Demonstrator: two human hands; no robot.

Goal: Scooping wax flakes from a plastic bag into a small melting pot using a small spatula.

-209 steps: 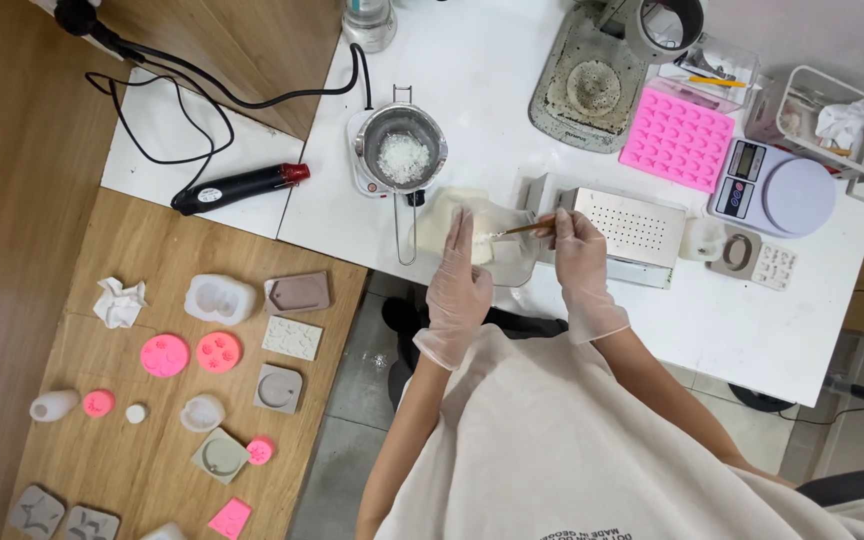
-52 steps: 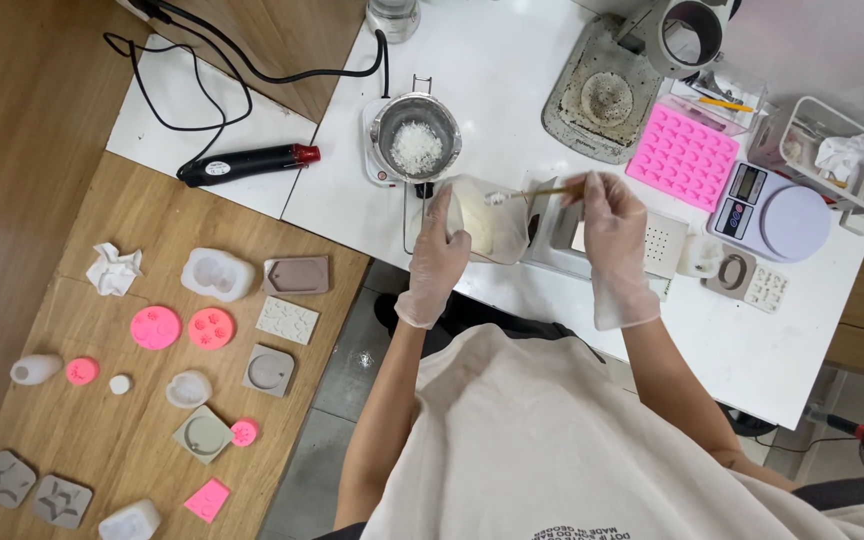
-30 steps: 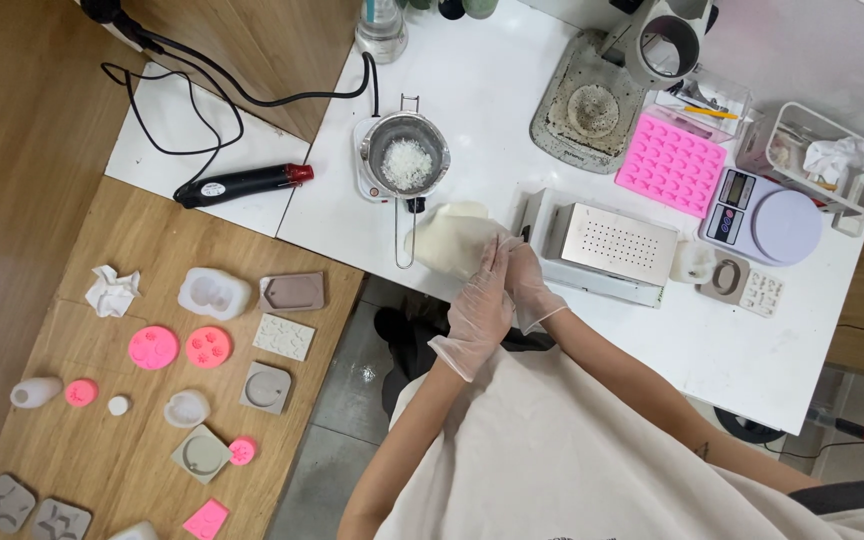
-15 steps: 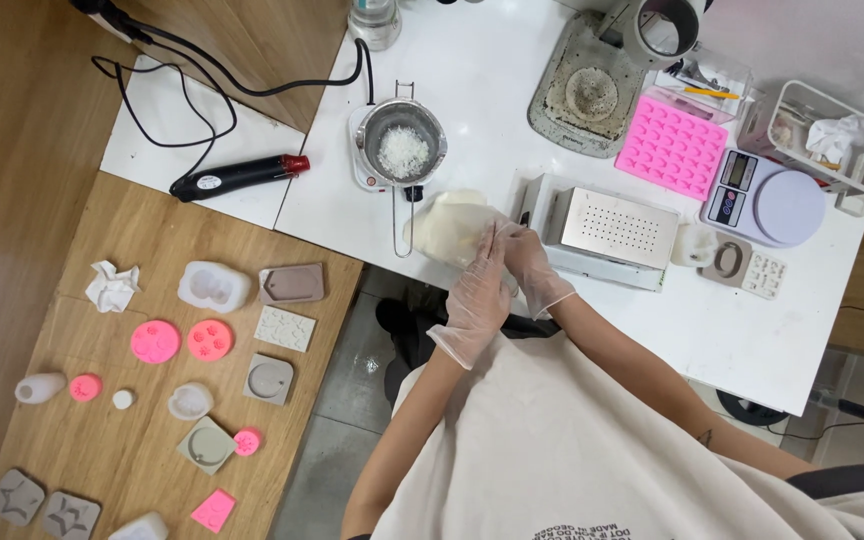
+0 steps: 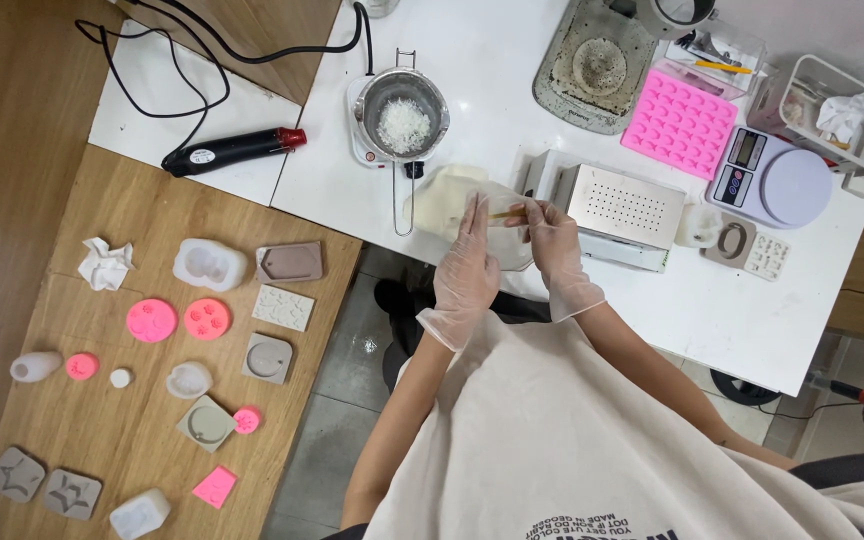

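My left hand (image 5: 467, 270), in a clear glove, holds the near side of a clear plastic bag of white wax flakes (image 5: 446, 201) on the white table (image 5: 512, 80). My right hand (image 5: 554, 245), also gloved, grips a thin wooden stick (image 5: 507, 213) whose tip reaches into the bag's mouth. Just beyond the bag stands a small metal pot of white flakes (image 5: 403, 108) on a little hot plate, its wire handle pointing toward me.
A perforated metal box (image 5: 624, 208) sits right of my hands, with a pink mould (image 5: 679, 125), a digital scale (image 5: 774, 182) and a white basket (image 5: 842, 115) beyond. A black heat gun (image 5: 227, 150) lies left. Several moulds, some pink (image 5: 152, 320), cover the low wooden surface.
My hands were pressed together on the bag's near edge; now they are apart, and my right hand holds the stick at the bag's mouth.
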